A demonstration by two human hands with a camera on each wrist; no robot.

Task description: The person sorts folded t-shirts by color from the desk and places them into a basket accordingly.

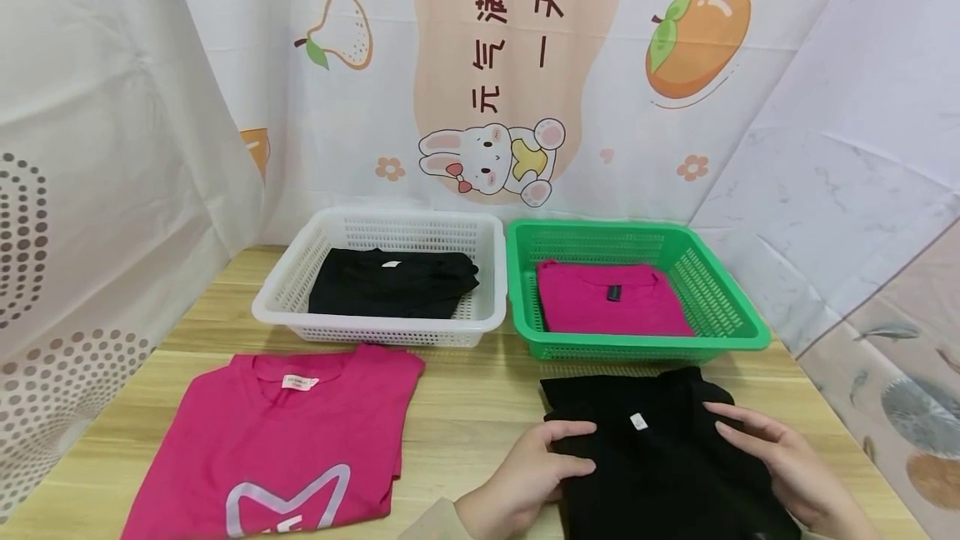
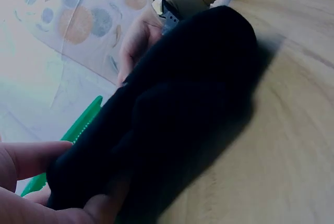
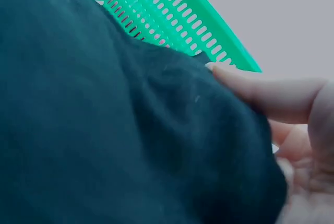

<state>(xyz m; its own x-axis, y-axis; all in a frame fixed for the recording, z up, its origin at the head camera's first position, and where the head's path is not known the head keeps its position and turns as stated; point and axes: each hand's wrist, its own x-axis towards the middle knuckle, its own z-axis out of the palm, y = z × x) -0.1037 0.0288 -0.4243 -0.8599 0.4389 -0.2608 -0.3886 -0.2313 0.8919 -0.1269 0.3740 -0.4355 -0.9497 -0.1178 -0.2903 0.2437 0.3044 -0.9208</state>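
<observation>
A black T-shirt point(image 1: 660, 457) with a small white neck label point(image 1: 638, 422) lies folded in front of the green basket, at the right. My left hand point(image 1: 525, 473) grips its left edge, index finger and thumb over the cloth. In the left wrist view the black T-shirt point(image 2: 172, 93) bulges between that hand point(image 2: 47, 182) and the other one. At the opposite edge my right hand point(image 1: 795, 465) holds the shirt. The right wrist view shows the thumb of this hand point(image 3: 302, 130) over the cloth, other fingers partly hidden beneath.
A pink T-shirt point(image 1: 300, 432) with a star print lies on the wooden table point(image 1: 450, 415) at the left. Behind stand a white basket point(image 1: 382, 327) holding folded black clothing point(image 1: 390, 286) and a green basket point(image 1: 645, 347) holding a folded pink shirt point(image 1: 611, 307). A printed curtain point(image 1: 337, 148) hangs behind.
</observation>
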